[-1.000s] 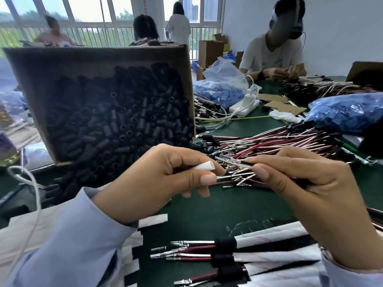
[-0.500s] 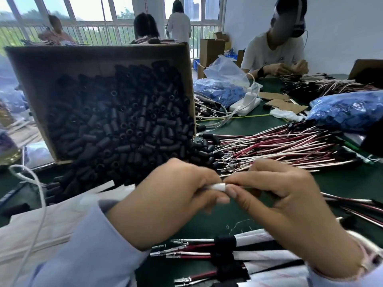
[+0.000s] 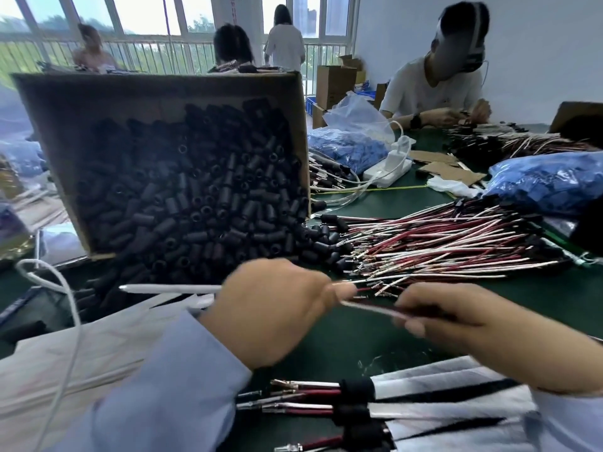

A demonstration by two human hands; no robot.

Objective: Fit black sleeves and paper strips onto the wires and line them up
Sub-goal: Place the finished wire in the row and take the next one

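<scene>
On my feed, blurred: the left hand [image 3: 270, 308] is curled round a white paper strip [image 3: 169, 288] that pokes out to its left, and its fingertips pinch the wire pair [image 3: 372, 308]. The right hand [image 3: 463, 324] grips the same wires further along. The box of black sleeves [image 3: 182, 197] stands tilted behind, with loose wires [image 3: 440, 243] piled to its right. Finished wires [image 3: 313, 398] are lined up on the bench [image 3: 538, 290], nearest me.

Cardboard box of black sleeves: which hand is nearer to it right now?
Left. The left hand, gripping a paper strip, is just in front of the cardboard box, at its open side; the right hand, pinching a wire, is farther right, before the wire pile.
</scene>
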